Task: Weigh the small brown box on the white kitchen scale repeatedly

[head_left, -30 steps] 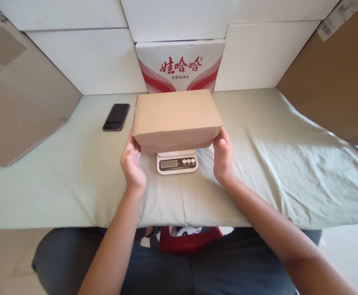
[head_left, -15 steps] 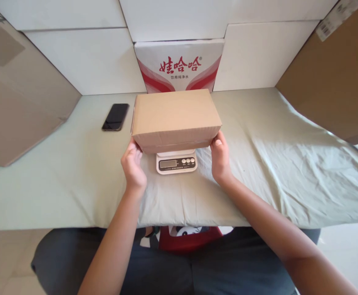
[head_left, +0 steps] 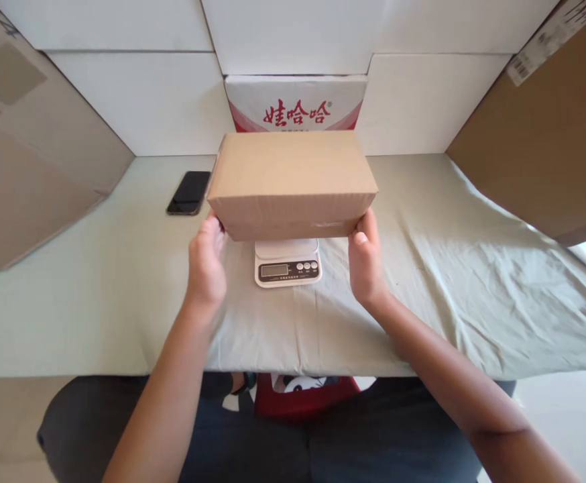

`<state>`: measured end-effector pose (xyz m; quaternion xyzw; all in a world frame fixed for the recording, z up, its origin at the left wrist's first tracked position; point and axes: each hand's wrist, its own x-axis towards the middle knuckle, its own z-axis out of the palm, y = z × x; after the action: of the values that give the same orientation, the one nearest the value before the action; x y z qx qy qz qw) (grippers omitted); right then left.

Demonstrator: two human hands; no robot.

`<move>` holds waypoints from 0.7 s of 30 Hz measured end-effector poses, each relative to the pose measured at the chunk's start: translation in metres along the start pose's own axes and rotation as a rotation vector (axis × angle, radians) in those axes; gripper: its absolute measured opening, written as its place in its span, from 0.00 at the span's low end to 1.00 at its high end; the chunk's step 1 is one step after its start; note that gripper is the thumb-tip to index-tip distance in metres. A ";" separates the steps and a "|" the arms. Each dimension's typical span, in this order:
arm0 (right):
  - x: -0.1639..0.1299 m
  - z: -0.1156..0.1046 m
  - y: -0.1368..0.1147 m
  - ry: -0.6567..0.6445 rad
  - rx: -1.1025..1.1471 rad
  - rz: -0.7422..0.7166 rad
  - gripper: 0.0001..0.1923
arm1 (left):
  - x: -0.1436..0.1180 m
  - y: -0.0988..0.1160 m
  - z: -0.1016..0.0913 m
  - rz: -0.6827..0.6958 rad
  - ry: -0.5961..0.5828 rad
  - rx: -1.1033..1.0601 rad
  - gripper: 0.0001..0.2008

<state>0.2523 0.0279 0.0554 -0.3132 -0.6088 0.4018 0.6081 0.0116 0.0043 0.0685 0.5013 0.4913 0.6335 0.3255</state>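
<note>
A brown cardboard box [head_left: 293, 164] is held up between my two hands, above a white kitchen scale [head_left: 287, 263]. My left hand [head_left: 206, 258] grips the box's lower left side, its fingertips tucked partly underneath. On the lower right corner, my right hand [head_left: 366, 258] is closed in the same way, thumb toward me. The box hides the back of the scale's platform. The scale's front panel shows a grey display and three round buttons; no digits can be made out.
A black smartphone [head_left: 189, 192] lies left of the box on the green cloth [head_left: 122, 302]. Behind stand white boxes [head_left: 142, 100] and a carton with red lettering [head_left: 298, 100]. Large brown cartons flank the table on the left [head_left: 36, 147] and right [head_left: 549, 147].
The cardboard box has risen off the scale, with both hands gripping it, and more of the platform shows. The scale and the phone stay in place.
</note>
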 end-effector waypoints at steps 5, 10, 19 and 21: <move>0.044 0.005 -0.005 -0.013 -0.044 -0.100 0.36 | 0.048 0.025 -0.004 0.048 -0.065 0.011 0.40; 0.106 0.002 0.061 0.047 -0.051 -0.070 0.43 | 0.108 -0.029 0.020 -0.103 -0.021 -0.171 0.37; 0.120 -0.007 0.142 0.142 0.050 0.130 0.37 | 0.122 -0.114 0.035 -0.206 0.001 -0.199 0.38; 0.120 -0.007 0.143 0.144 0.057 0.136 0.35 | 0.123 -0.117 0.033 -0.206 0.012 -0.190 0.38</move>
<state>0.2362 0.2014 -0.0109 -0.3644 -0.5295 0.4356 0.6301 -0.0012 0.1610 -0.0037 0.4113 0.4798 0.6434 0.4320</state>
